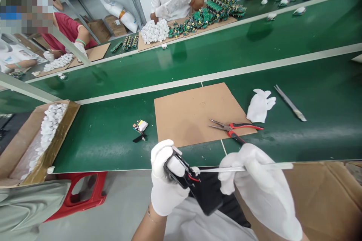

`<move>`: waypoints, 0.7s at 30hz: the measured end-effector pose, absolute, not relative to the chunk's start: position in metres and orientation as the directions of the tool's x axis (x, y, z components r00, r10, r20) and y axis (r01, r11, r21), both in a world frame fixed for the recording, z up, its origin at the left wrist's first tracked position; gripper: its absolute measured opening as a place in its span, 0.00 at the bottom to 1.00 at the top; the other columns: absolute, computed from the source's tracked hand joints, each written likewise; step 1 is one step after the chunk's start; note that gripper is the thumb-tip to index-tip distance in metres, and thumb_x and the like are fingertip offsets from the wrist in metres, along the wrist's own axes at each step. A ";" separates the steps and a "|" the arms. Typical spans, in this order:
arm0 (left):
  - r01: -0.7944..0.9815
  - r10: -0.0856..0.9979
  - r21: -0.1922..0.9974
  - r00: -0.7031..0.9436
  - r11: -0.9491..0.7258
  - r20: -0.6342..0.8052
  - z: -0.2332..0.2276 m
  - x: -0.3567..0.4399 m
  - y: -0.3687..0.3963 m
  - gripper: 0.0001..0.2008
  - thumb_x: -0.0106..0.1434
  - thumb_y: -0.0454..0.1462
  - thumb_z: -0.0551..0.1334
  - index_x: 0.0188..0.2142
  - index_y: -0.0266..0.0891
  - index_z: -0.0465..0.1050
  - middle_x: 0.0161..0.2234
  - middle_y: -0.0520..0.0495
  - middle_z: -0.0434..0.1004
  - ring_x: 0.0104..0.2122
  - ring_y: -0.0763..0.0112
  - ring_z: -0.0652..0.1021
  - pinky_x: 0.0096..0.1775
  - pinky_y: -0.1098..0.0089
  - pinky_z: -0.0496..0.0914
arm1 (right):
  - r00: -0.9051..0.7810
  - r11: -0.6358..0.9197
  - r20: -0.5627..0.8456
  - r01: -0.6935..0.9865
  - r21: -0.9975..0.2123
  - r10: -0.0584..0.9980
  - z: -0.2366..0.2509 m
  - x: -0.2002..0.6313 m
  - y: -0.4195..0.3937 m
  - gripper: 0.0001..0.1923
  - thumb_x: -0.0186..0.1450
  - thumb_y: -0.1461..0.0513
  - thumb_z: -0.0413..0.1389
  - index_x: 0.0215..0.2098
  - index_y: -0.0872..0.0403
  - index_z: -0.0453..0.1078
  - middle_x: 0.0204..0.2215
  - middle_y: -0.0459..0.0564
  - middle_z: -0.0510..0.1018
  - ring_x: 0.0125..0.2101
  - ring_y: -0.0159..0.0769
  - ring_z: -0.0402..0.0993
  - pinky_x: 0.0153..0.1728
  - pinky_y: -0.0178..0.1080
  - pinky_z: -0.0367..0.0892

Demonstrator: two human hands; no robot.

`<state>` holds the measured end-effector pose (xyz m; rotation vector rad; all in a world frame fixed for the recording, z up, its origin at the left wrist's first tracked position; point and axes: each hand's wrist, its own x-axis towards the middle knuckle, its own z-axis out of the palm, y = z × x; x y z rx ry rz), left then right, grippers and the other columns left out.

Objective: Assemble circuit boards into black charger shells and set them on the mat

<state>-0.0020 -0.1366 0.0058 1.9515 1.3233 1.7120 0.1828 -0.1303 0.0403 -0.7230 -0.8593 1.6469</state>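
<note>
Presently, a small black-cased unit [181, 171] with a white body and red wires is held below the near edge of the worktop [113, 147], clamped in the gloved left hand [164, 180] with its fingers closed around it. A thin metal blade [246, 168] is gripped by the closed fingers of the gloved right hand [254, 180]. The blade's long axis lies nearly level, left to right, and its tip points left, touching the unit beside the red wires. The right hand therefore lies directly right of the unit. Farther off, red-handled pliers [234, 128] rest on a cardboard sheet [192, 113], a spare white glove [260, 105] just beyond, and a second metal strip [290, 102] to the right.
</note>
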 end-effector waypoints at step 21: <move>0.133 0.888 0.880 0.003 -0.456 0.460 0.010 0.000 -0.145 0.32 0.56 0.49 0.69 0.56 0.48 0.59 0.49 0.39 0.63 0.38 0.63 0.75 0.40 0.56 0.76 | -0.288 -0.247 -0.088 -0.582 -0.774 0.954 0.037 0.170 -0.114 0.16 0.69 0.56 0.52 0.26 0.54 0.62 0.22 0.46 0.78 0.16 0.29 0.71 0.20 0.31 0.66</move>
